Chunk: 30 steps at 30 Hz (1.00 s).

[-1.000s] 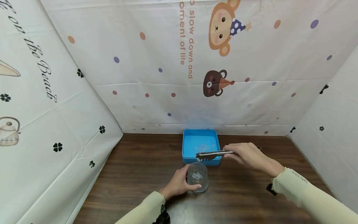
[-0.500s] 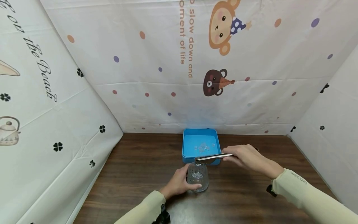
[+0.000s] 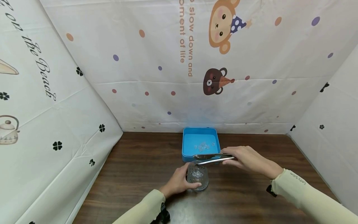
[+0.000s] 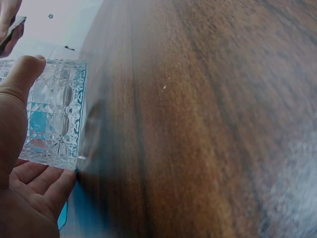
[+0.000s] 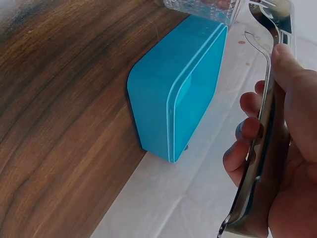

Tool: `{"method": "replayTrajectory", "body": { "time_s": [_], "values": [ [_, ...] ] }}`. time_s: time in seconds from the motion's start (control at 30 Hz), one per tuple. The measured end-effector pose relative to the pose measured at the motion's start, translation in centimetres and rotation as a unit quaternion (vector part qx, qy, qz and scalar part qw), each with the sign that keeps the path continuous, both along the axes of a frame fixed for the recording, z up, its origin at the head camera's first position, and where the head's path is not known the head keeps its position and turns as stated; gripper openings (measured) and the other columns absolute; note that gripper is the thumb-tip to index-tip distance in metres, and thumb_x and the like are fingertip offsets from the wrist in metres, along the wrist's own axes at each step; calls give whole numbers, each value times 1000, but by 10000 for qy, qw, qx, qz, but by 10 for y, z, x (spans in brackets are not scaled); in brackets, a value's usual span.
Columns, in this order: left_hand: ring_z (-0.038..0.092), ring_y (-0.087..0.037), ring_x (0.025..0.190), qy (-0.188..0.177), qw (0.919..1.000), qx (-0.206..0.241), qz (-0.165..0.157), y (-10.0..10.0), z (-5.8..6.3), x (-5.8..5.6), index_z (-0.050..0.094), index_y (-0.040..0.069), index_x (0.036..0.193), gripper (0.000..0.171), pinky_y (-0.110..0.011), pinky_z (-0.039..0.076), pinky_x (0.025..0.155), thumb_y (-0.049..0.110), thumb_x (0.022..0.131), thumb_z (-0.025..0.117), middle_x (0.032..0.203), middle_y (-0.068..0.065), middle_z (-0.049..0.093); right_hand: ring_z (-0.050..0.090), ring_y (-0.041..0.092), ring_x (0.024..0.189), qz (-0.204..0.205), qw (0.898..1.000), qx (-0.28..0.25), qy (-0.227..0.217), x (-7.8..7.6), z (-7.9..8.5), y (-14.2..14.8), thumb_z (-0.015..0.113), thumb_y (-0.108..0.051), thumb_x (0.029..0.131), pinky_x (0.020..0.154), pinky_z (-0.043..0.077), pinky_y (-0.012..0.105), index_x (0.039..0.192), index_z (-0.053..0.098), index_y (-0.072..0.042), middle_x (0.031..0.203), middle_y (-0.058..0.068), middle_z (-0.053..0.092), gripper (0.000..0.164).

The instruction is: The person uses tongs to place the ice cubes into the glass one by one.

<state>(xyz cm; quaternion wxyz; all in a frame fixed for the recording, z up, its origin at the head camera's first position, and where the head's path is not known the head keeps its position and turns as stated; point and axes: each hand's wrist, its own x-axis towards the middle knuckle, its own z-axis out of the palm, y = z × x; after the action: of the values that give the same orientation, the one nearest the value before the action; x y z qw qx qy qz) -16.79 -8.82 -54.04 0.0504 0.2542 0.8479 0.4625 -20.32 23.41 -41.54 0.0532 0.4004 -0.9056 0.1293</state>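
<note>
My left hand (image 3: 179, 181) grips a clear, patterned glass (image 3: 202, 184) standing on the table, thumb on the near side. The fingers curve behind it, and the cut pattern of the glass (image 4: 54, 114) shows closely in the left wrist view. Small clear pieces lie inside the glass. My right hand (image 3: 247, 158) holds metal tongs (image 5: 260, 198), thumb on one arm and fingers on the other. Their arms stand parted, the tips over the mouth of the glass in the head view. I see nothing between the tips.
Behind the glass stands a blue square box (image 3: 198, 136) with several small clear pieces (image 3: 203, 146) inside. The brown wooden table (image 3: 139, 161) meets a printed white cloth (image 3: 156, 93) at the back. More white cloth hangs at both sides.
The tongs have moved from the blue box's front edge to over the glass, and their arms have spread apart. The left hand and the glass stay in place.
</note>
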Motion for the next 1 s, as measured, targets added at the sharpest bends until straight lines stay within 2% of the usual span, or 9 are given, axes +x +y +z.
{"method": "replayTrajectory", "body": {
  "time_s": [0.17, 0.43, 0.57, 0.8, 1.0],
  "values": [
    [64, -7, 104, -103, 9999, -45, 35, 0, 1, 0, 48, 12, 146, 80, -27, 56, 85, 48, 84, 84, 126, -1, 65, 68, 2, 88, 17, 9999, -98, -14, -1, -2, -1, 70, -41, 98, 69, 57, 30, 130, 69, -18, 122, -3, 72, 39],
    [64, -7, 106, -134, 9999, 11, 22, 1, 1, 0, 47, 12, 147, 81, -27, 55, 87, 48, 84, 83, 127, -2, 65, 62, -4, 85, 32, 9997, -153, -187, -1, -5, -1, 69, -42, 98, 69, 55, 29, 130, 68, -22, 119, -7, 71, 38],
    [64, -7, 106, -138, 9999, 34, 11, 1, 1, 0, 47, 12, 148, 82, -27, 55, 87, 48, 84, 83, 128, -4, 65, 61, -4, 85, 45, 9995, -183, -244, -3, -6, -2, 68, -44, 99, 69, 55, 28, 129, 68, -22, 119, -7, 71, 38],
    [64, -8, 107, -142, 9999, 98, -8, 1, 0, 1, 47, 13, 148, 81, -27, 56, 87, 47, 85, 83, 129, -2, 65, 55, -3, 75, 28, 9997, -185, -165, -10, -2, -3, 65, -50, 99, 62, 48, 23, 128, 69, -20, 116, -7, 71, 42],
    [64, -9, 109, -89, 9998, 149, -52, 1, 0, 1, 47, 13, 148, 80, -27, 56, 87, 45, 85, 84, 130, -4, 65, 56, -4, 75, -43, 9999, -152, -30, -21, 3, -5, 67, -49, 98, 65, 52, 26, 129, 68, -19, 111, -8, 72, 43]
  ]
}}
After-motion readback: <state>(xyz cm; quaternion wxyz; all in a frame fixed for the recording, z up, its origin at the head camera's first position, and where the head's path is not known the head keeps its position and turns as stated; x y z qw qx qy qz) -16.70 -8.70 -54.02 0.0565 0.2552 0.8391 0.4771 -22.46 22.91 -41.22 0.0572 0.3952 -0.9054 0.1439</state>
